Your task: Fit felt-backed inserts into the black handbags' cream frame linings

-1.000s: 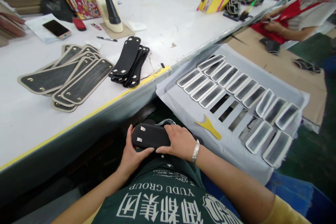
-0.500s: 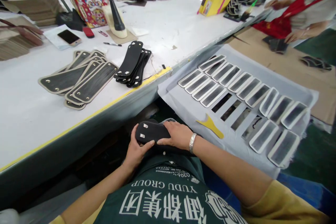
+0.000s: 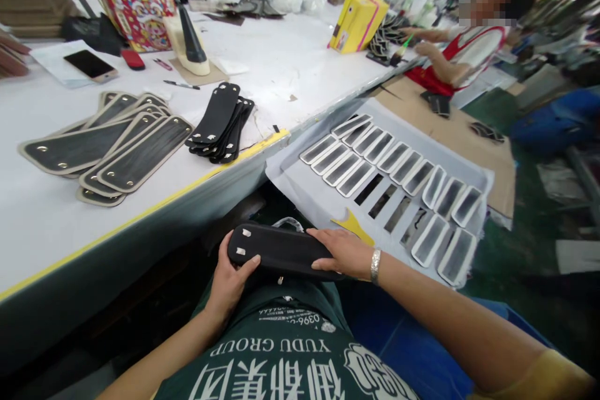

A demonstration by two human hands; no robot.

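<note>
A black leather strip (image 3: 284, 250) with rounded ends lies across my lap, two pale metal prongs showing at its left end. My left hand (image 3: 229, 274) grips that end, thumb on top and fingers beneath. Around the other end is my right hand (image 3: 344, 253), its thumb and fingers on the strip. A loose metal bit shows just under the strip's lower edge. On the table nearby sits a pile of similar black strips (image 3: 220, 114). Left of it are overlapping dark strips with beige borders (image 3: 140, 159) and brass-coloured studs.
Rows of white-edged dark pieces (image 3: 354, 178) lie on a grey sheet (image 3: 300, 184) to the right, beside a yellow scraper-like tool (image 3: 354, 228). The white table (image 3: 47, 225) holds a phone (image 3: 90, 65), a red bag (image 3: 135, 6) and a yellow box (image 3: 359, 22). A co-worker in a red apron (image 3: 450, 72) is farther right.
My right hand has slid rightward along the black strip to its far end, uncovering more of its surface. My left hand keeps its end. The camera view has shifted.
</note>
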